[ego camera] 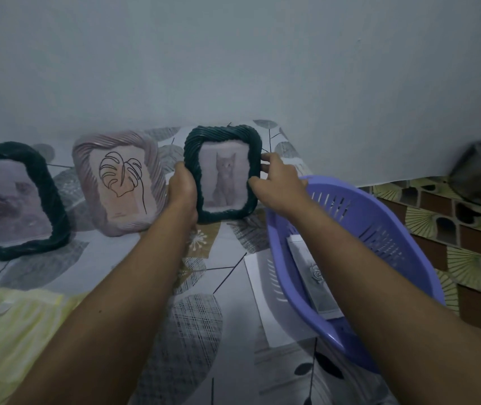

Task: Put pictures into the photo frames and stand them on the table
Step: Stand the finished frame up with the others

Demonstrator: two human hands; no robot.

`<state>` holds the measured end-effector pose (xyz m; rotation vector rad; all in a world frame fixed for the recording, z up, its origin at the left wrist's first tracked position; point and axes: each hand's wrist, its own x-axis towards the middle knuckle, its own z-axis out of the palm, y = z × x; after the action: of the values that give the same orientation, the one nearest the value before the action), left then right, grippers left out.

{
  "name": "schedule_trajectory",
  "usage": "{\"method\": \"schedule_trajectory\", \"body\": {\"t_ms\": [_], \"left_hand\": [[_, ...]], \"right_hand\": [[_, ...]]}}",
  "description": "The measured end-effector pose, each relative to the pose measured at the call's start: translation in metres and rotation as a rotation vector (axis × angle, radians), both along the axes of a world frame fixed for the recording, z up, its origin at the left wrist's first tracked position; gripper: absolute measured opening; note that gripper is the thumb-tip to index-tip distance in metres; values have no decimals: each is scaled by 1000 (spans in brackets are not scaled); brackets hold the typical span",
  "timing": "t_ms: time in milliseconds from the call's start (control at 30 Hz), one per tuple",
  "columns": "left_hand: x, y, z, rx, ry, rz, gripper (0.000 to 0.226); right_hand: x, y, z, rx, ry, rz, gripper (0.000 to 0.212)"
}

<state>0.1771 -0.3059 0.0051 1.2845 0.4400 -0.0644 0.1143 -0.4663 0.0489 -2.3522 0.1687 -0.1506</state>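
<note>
Left hand (183, 185) and right hand (274, 182) clasp opposite edges of the dark cat frame (223, 175), steadying it upright, seemingly to stand it beside the pink frame (119, 182) on the desk (204, 317).

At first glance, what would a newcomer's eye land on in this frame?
The dark green cat frame, centre, gripped at its sides by the left hand and right hand. Left of it stand a pink leaf frame and another dark frame; a purple basket sits right.
</note>
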Motion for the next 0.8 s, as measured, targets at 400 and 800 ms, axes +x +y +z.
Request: {"method": "schedule_trajectory", "body": {"t_ms": [400,800], "left_hand": [[6,-5,-6,-48,40,3,49],[2,-6,-5,141,94,93,64]], "right_hand": [[8,10,-3,-198,51,54,50],[9,15,1,-242,88,44,46]]}}
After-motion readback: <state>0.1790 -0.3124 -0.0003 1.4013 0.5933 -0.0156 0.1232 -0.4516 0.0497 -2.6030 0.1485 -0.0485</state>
